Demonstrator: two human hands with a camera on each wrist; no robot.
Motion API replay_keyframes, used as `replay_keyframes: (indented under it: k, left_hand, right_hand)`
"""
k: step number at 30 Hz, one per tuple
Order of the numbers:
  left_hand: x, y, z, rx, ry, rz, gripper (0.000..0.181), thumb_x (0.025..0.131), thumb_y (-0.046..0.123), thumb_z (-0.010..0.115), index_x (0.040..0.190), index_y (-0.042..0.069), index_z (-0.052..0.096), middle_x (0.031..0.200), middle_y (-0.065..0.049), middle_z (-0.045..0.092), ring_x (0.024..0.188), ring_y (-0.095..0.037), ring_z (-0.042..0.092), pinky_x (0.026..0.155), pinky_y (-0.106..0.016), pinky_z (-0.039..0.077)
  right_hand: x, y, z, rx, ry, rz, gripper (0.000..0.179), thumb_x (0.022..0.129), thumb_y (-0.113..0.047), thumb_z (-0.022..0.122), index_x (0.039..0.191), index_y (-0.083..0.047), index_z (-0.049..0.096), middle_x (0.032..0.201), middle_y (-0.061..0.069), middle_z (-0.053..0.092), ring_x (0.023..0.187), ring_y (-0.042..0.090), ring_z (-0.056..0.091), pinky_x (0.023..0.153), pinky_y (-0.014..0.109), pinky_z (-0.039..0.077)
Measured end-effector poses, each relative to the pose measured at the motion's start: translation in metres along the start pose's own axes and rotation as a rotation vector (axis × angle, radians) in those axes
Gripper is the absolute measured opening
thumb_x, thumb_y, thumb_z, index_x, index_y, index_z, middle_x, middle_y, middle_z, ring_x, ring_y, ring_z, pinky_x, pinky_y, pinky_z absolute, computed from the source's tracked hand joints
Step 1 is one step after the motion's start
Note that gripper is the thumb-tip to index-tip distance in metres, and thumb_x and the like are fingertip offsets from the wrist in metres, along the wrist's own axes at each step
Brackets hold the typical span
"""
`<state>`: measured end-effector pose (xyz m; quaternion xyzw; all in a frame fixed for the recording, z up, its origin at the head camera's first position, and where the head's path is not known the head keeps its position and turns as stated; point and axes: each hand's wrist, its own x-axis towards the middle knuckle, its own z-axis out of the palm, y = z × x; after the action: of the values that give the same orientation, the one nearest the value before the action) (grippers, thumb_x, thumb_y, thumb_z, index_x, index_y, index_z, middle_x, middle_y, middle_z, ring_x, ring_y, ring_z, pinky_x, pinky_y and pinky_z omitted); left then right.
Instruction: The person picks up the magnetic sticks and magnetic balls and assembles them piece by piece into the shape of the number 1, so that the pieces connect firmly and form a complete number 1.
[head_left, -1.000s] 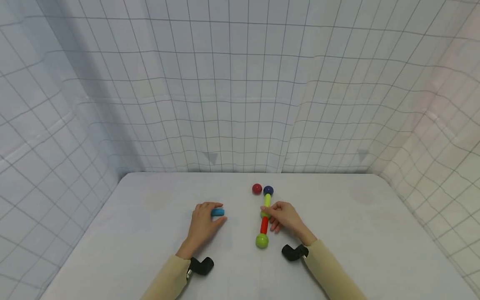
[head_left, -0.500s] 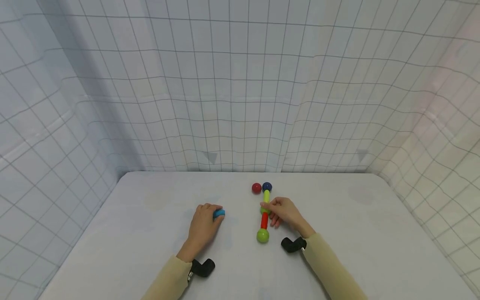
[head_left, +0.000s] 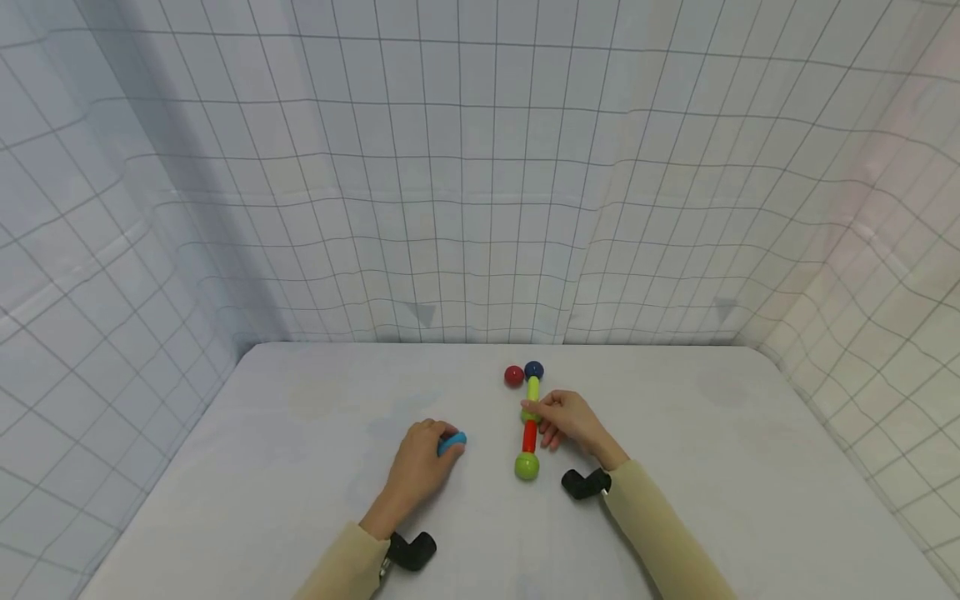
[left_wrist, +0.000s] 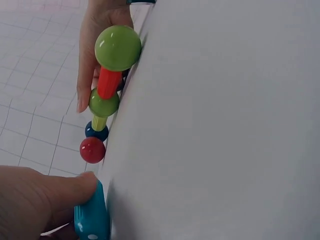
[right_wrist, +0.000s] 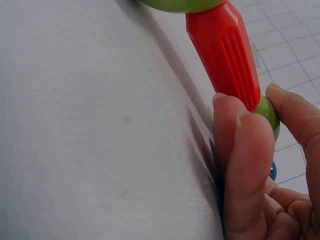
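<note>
My left hand (head_left: 418, 460) pinches a short blue toy rod (head_left: 452, 442) between thumb and fingers, low over the table. In the left wrist view that blue rod (left_wrist: 92, 216) shows ridges and a pale spot on its end. A chain of toy parts runs away from me: a green ball (head_left: 527, 467), a red rod (head_left: 529, 436), a second green ball (head_left: 528, 417), a yellow-green rod (head_left: 533, 388) and a dark blue ball (head_left: 534, 370). With thumb and fingers, my right hand (head_left: 576, 422) holds the second green ball, partly covering it.
A loose red ball (head_left: 513, 377) lies on the white table (head_left: 315, 433), just left of the dark blue ball. White grid-patterned curtains (head_left: 480, 208) hang behind the table and on both sides. Each wrist wears a black camera mount (head_left: 587, 483).
My left fingers have closed on the blue rod, turned it and brought it nearer and to the right. The chain has slid slightly away from me with my right hand. The red ball stays put.
</note>
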<state>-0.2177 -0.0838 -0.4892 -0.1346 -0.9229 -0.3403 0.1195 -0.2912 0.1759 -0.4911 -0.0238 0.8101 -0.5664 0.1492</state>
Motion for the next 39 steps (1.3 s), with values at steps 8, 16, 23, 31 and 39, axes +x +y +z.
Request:
replay_keyframes:
  k: [8, 16, 23, 31, 39]
  left_hand:
    - [-0.006, 0.018, 0.006, -0.18, -0.079, -0.016, 0.015, 0.087, 0.017, 0.07, 0.092, 0.003, 0.069, 0.078, 0.003, 0.059, 0.066, -0.007, 0.05, 0.059, -0.024, 0.043]
    - [-0.01, 0.03, 0.009, -0.333, -0.229, -0.08, 0.024, 0.089, 0.022, 0.069, 0.096, -0.001, 0.068, 0.076, 0.003, 0.063, 0.064, -0.006, 0.056, 0.057, -0.023, 0.047]
    - [-0.012, 0.035, 0.012, -0.428, -0.299, -0.128, 0.031, 0.084, 0.026, 0.074, 0.094, -0.003, 0.07, 0.075, 0.0, 0.067, 0.06, -0.009, 0.061, 0.055, -0.025, 0.05]
    - [-0.015, 0.038, 0.02, -0.536, -0.331, -0.167, 0.03, 0.082, 0.025, 0.075, 0.093, -0.003, 0.071, 0.073, -0.002, 0.069, 0.058, -0.013, 0.065, 0.055, -0.028, 0.052]
    - [-0.018, 0.044, 0.026, -0.63, -0.36, -0.245, 0.032, 0.081, 0.022, 0.077, 0.093, -0.006, 0.07, 0.072, -0.006, 0.069, 0.058, -0.017, 0.066, 0.056, -0.029, 0.053]
  right_hand:
    - [-0.002, -0.004, -0.001, 0.013, -0.008, 0.005, 0.047, 0.081, -0.045, 0.072, 0.091, -0.001, 0.059, 0.07, 0.012, 0.058, 0.047, 0.018, 0.059, 0.045, 0.025, 0.048]
    - [-0.003, -0.005, -0.001, 0.005, 0.001, 0.007, 0.048, 0.081, -0.047, 0.072, 0.091, -0.002, 0.06, 0.07, 0.011, 0.059, 0.047, 0.018, 0.059, 0.045, 0.024, 0.048]
    - [-0.004, -0.006, -0.001, 0.008, 0.006, 0.004, 0.049, 0.081, -0.047, 0.071, 0.092, -0.002, 0.06, 0.07, 0.011, 0.059, 0.047, 0.018, 0.059, 0.045, 0.025, 0.048]
    - [-0.004, -0.005, 0.0, 0.001, 0.019, 0.002, 0.049, 0.081, -0.048, 0.071, 0.091, -0.002, 0.06, 0.07, 0.011, 0.059, 0.047, 0.018, 0.06, 0.045, 0.025, 0.048]
    - [-0.006, -0.006, 0.0, -0.001, 0.017, 0.001, 0.049, 0.081, -0.048, 0.072, 0.091, -0.002, 0.06, 0.069, 0.011, 0.06, 0.047, 0.019, 0.06, 0.045, 0.025, 0.049]
